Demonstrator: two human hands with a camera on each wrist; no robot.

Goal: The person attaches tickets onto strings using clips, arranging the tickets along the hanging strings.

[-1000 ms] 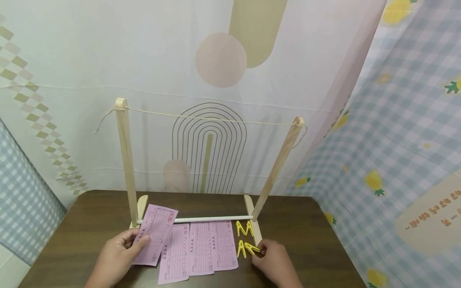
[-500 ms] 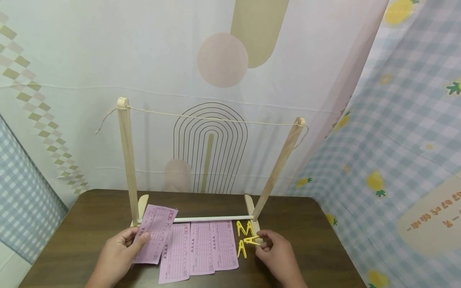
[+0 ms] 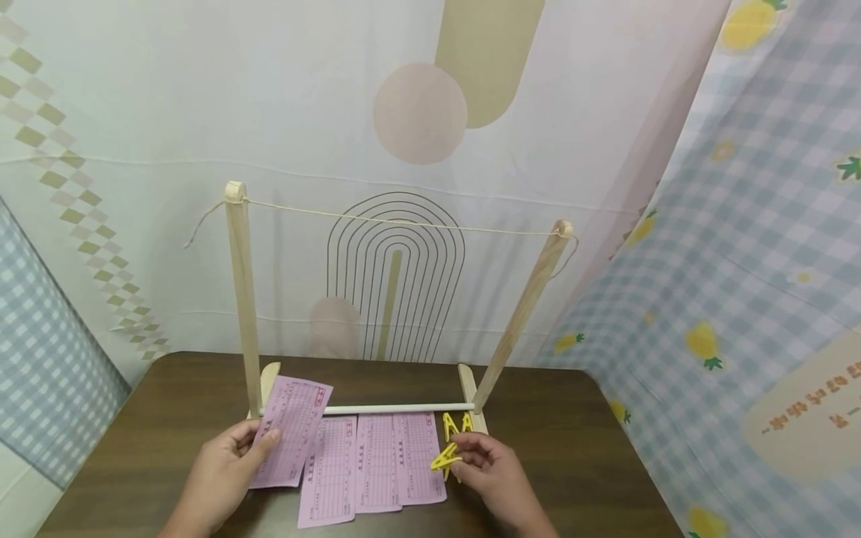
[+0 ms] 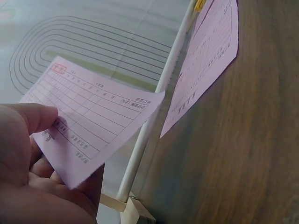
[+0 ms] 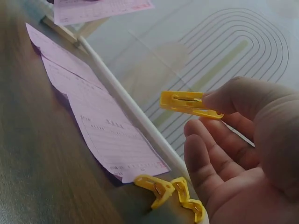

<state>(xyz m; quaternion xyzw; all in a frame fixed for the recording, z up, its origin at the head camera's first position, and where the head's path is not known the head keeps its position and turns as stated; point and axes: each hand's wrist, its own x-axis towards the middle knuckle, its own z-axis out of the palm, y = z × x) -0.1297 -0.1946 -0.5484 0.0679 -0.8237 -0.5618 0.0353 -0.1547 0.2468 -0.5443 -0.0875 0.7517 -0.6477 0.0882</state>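
Observation:
My left hand (image 3: 225,467) holds a pink printed slip (image 3: 292,430), thumb on its face and fingers behind, raised above the table. In the left wrist view the slip (image 4: 98,116) tilts outward from the thumb. My right hand (image 3: 494,471) pinches a yellow clothespin (image 3: 444,457) between thumb and fingers; the right wrist view shows this clothespin (image 5: 187,103) lifted, its tip pointing away from the palm. Below it three more yellow clothespins (image 5: 156,189) lie on the table, partly hidden by the right hand in the head view. Several pink slips (image 3: 377,463) lie overlapping between the hands.
A wooden frame stands on the dark table (image 3: 572,448): left post (image 3: 242,299), right post (image 3: 525,314), white crossbar (image 3: 397,409) low down. Thin string (image 3: 397,221) runs between the post tops. Patterned cloth (image 3: 168,112) hangs behind and at both sides.
The right hand has picked up a yellow clothespin from the table and carried it left, toward the slips. The left hand keeps its slip, raised slightly.

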